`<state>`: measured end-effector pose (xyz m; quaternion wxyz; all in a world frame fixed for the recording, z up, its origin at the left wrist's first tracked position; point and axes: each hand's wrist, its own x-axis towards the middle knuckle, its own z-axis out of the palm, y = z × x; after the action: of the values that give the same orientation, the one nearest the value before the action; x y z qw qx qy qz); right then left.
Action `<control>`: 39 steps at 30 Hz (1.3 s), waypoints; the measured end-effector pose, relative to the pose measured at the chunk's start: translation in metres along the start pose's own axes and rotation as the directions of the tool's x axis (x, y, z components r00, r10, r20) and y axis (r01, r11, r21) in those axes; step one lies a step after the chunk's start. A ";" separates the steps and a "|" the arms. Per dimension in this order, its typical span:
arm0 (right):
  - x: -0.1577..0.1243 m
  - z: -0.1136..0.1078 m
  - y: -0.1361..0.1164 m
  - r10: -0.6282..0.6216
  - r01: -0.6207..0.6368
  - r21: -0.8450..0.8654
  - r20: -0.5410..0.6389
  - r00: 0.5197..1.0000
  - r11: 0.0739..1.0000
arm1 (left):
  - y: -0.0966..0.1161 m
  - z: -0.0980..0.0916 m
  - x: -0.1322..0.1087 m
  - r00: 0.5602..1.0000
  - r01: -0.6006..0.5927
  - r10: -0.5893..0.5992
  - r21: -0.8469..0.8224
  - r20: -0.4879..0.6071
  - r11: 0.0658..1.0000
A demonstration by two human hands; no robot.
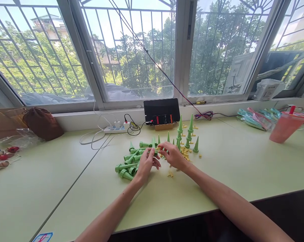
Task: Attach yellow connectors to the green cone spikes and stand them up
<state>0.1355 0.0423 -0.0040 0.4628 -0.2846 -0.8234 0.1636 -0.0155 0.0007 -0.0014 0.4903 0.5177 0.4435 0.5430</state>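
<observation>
Bare forearms (225, 201) cross the near edge of the desk (162, 203); toward its middle, the left hand's (146, 163) grip pinches one green spike (153, 144), tip up; the right hand's (174, 155) grip pinches a small yellow piece (158, 147) beside it; the step looks like fitting piece to spike, calling for steady alignment and a push; loose spikes (128, 166) lie left, spare yellow bits (186, 155) right; a dark screen (161, 106) stands by the far edge.
</observation>
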 end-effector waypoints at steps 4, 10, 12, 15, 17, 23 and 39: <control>0.000 0.001 0.002 -0.029 0.029 0.003 -0.004 1.000 1.000 | 0.001 -0.002 0.000 1.000 0.011 -0.011 -0.012 0.026 1.000; 0.000 0.000 0.000 0.003 -0.003 -0.005 -0.016 1.000 1.000 | 0.003 -0.001 -0.003 0.999 0.008 -0.008 0.005 0.048 1.000; 0.001 0.000 0.000 0.021 -0.021 -0.012 -0.022 1.000 1.000 | 0.003 0.000 -0.003 0.999 -0.003 0.002 0.013 0.050 1.000; 0.000 0.000 0.000 0.057 -0.058 -0.019 -0.022 0.998 0.998 | 0.001 0.000 -0.004 0.998 -0.027 0.025 0.034 0.057 0.999; 0.000 0.001 0.002 0.086 -0.087 -0.025 -0.028 0.996 0.996 | -0.001 0.001 -0.004 0.996 -0.046 0.042 0.053 0.077 0.998; -0.001 0.003 0.005 0.115 -0.121 -0.100 -0.066 0.991 0.988 | -0.008 0.001 -0.002 0.989 -0.100 0.090 0.086 0.114 0.991; -0.001 0.004 0.004 0.060 -0.061 -0.027 -0.028 0.998 0.998 | -0.004 0.001 0.002 0.997 -0.077 0.078 0.069 -0.014 0.995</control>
<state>0.1335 0.0449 -0.0085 0.4648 -0.3182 -0.8102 0.1620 -0.0145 0.0029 -0.0056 0.4471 0.5465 0.4455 0.5504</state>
